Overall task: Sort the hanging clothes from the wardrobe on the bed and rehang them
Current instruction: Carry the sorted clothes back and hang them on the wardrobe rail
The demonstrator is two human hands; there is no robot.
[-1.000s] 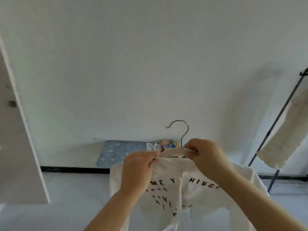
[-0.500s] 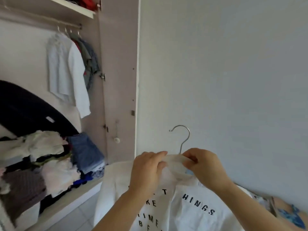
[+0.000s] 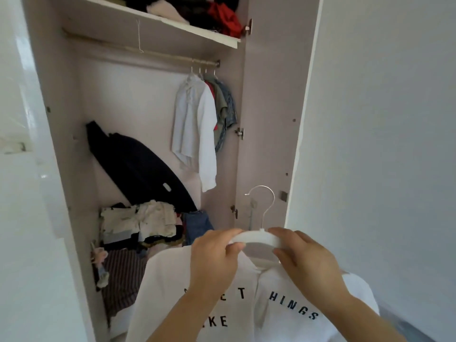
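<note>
A white T-shirt with black lettering hangs on a white hanger with a metal hook. My left hand grips the hanger's left shoulder and my right hand grips its right shoulder, both at the shirt's collar. I hold it in front of the open wardrobe, below and right of the rail. Several shirts hang at the rail's right end.
The wardrobe's top shelf carries folded clothes. A dark bag leans inside above a heap of clothes on the lower shelf. The wardrobe's open door stands just behind the hanger hook; a white wall lies to the right.
The view has swung left from the bare wall to face the open wardrobe. Both hands keep holding the hanger with the T-shirt, now with the hanger's top bared above the collar.
</note>
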